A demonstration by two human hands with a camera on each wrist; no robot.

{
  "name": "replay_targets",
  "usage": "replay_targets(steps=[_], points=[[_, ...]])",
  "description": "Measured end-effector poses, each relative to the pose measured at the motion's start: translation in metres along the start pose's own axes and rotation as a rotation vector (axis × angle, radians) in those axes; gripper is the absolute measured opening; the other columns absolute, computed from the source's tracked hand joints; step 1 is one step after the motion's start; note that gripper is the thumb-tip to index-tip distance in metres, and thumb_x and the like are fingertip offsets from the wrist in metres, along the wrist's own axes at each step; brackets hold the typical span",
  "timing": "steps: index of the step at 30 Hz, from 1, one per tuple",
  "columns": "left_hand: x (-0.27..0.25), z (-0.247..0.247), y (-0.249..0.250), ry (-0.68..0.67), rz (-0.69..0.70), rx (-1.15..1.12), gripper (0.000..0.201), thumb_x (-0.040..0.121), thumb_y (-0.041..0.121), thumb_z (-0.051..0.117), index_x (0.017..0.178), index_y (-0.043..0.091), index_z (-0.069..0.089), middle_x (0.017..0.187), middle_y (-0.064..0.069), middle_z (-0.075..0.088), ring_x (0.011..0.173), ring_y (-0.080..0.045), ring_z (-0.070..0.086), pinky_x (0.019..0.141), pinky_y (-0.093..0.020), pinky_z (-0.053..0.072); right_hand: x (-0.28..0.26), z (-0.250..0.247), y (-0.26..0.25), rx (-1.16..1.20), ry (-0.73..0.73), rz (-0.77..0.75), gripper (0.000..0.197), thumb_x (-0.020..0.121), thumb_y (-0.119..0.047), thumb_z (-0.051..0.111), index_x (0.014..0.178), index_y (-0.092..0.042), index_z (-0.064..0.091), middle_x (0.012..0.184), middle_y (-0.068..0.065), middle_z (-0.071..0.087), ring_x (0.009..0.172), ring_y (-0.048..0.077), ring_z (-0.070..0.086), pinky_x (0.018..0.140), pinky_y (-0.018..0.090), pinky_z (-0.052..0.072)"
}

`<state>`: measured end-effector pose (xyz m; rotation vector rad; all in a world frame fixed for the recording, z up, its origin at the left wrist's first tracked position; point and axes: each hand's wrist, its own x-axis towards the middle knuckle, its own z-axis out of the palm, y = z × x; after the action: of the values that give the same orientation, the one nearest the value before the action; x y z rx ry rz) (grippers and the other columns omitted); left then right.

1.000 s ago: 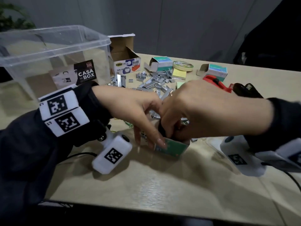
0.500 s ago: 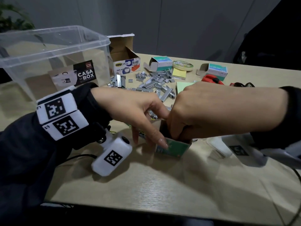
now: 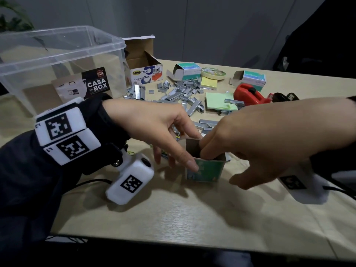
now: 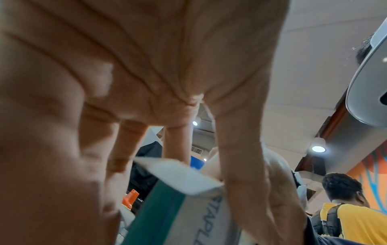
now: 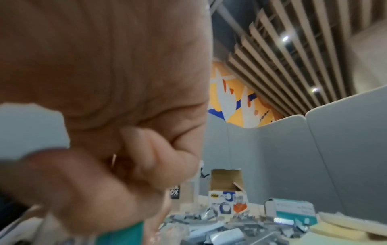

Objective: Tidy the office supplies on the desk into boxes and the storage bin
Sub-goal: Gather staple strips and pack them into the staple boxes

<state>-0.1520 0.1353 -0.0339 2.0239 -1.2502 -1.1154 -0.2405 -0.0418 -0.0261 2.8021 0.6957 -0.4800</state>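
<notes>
I steady the small green staple box (image 3: pixel 209 171) with my left hand (image 3: pixel 154 128), thumb on its near face and fingers down behind it; it stands upright on the desk (image 3: pixel 173 218), mouth open. My right hand (image 3: pixel 256 143) comes in from three o'clock, fingertips tucked into that mouth; whether they pinch anything I cannot tell. Loose staples (image 3: pixel 183 97) lie heaped at twelve o'clock, the clear storage bin (image 3: pixel 63 54) at ten.

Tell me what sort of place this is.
Probably an open-plan office: a desk strewn with loose staples, grey partition panels behind it, and a slatted ceiling with spotlights.
</notes>
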Motion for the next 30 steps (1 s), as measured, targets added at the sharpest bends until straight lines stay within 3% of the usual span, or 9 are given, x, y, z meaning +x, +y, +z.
replay_targets(steps=[4, 8, 13, 18, 20, 23, 26, 28, 30], points=[[0.0, 0.002, -0.001, 0.032, 0.006, -0.006, 0.019, 0.078, 0.02, 0.077, 0.096, 0.018, 0.076, 0.08, -0.005, 0.075, 0.076, -0.028, 0.071, 0.062, -0.032, 0.059, -0.005, 0.006, 0.009, 0.257, 0.233, -0.153, 0.039, 0.077, -0.053, 0.071, 0.113, -0.043, 0.062, 0.103, -0.019, 0.064, 0.089, 0.0, 0.061, 0.073, 0.017, 0.046], [0.001, 0.004, 0.0, 0.078, 0.018, 0.009, 0.023, 0.077, 0.021, 0.079, 0.1, 0.021, 0.076, 0.088, -0.003, 0.075, 0.07, -0.023, 0.067, 0.061, -0.028, 0.057, -0.014, -0.013, 0.026, 0.396, 0.175, -0.393, 0.014, 0.087, -0.028, 0.069, 0.101, -0.026, 0.071, 0.095, -0.007, 0.057, 0.087, 0.009, 0.06, 0.069, 0.018, 0.052], [-0.001, 0.006, 0.006, 0.178, 0.055, 0.082, 0.024, 0.074, 0.022, 0.082, 0.098, 0.022, 0.077, 0.078, -0.006, 0.075, 0.067, -0.024, 0.07, 0.055, -0.022, 0.053, -0.019, -0.016, 0.049, 0.673, 0.121, -0.385, 0.012, 0.09, -0.022, 0.071, 0.099, -0.017, 0.078, 0.1, 0.001, 0.072, 0.094, 0.018, 0.069, 0.075, 0.028, 0.056], [-0.003, 0.009, 0.011, 0.218, 0.083, 0.173, 0.024, 0.069, 0.031, 0.084, 0.09, 0.02, 0.078, 0.068, -0.004, 0.073, 0.059, -0.018, 0.069, 0.052, -0.02, 0.05, -0.009, -0.016, 0.066, 0.81, -0.014, -0.356, 0.01, 0.089, -0.015, 0.069, 0.09, -0.015, 0.079, 0.099, 0.005, 0.075, 0.097, 0.021, 0.07, 0.082, 0.025, 0.052], [-0.004, 0.01, 0.014, 0.22, 0.079, 0.177, 0.026, 0.067, 0.034, 0.085, 0.087, 0.018, 0.078, 0.064, -0.003, 0.072, 0.055, -0.015, 0.068, 0.051, -0.017, 0.046, -0.004, -0.02, 0.074, 0.834, -0.1, -0.298, 0.013, 0.09, -0.016, 0.067, 0.09, -0.013, 0.079, 0.097, 0.008, 0.075, 0.095, 0.022, 0.071, 0.081, 0.029, 0.054], [-0.004, 0.011, 0.013, 0.23, 0.079, 0.197, 0.035, 0.064, 0.041, 0.084, 0.081, 0.011, 0.076, 0.058, 0.0, 0.068, 0.052, -0.013, 0.063, 0.05, -0.016, 0.043, 0.012, -0.025, 0.085, 0.75, -0.081, -0.056, 0.013, 0.093, -0.009, 0.064, 0.093, -0.012, 0.076, 0.083, 0.001, 0.076, 0.077, 0.009, 0.071, 0.066, 0.016, 0.053], [-0.003, 0.011, 0.013, 0.267, 0.105, 0.253, 0.045, 0.06, 0.046, 0.084, 0.075, 0.005, 0.073, 0.051, -0.004, 0.057, 0.047, -0.014, 0.05, 0.046, -0.02, 0.036, 0.041, -0.018, 0.088, 0.425, 0.038, 0.124, 0.01, 0.087, -0.025, 0.072, 0.096, -0.026, 0.074, 0.086, -0.008, 0.074, 0.08, 0.012, 0.071, 0.077, 0.028, 0.057], [-0.004, 0.011, 0.015, 0.259, 0.102, 0.27, 0.039, 0.058, 0.045, 0.086, 0.076, 0.012, 0.074, 0.054, -0.001, 0.063, 0.051, -0.018, 0.056, 0.05, -0.027, 0.042, 0.059, -0.01, 0.084, 0.266, 0.007, 0.204, 0.016, 0.082, -0.033, 0.076, 0.098, -0.029, 0.073, 0.084, -0.014, 0.071, 0.08, 0.012, 0.069, 0.083, 0.034, 0.056], [-0.005, 0.012, 0.015, 0.274, 0.099, 0.271, 0.038, 0.055, 0.044, 0.087, 0.075, 0.016, 0.073, 0.057, 0.001, 0.065, 0.051, -0.015, 0.059, 0.05, -0.027, 0.044, 0.071, -0.002, 0.079, 0.159, -0.011, 0.25, 0.019, 0.082, -0.035, 0.075, 0.099, -0.027, 0.072, 0.078, -0.019, 0.064, 0.075, 0.006, 0.061, 0.074, 0.028, 0.053]])
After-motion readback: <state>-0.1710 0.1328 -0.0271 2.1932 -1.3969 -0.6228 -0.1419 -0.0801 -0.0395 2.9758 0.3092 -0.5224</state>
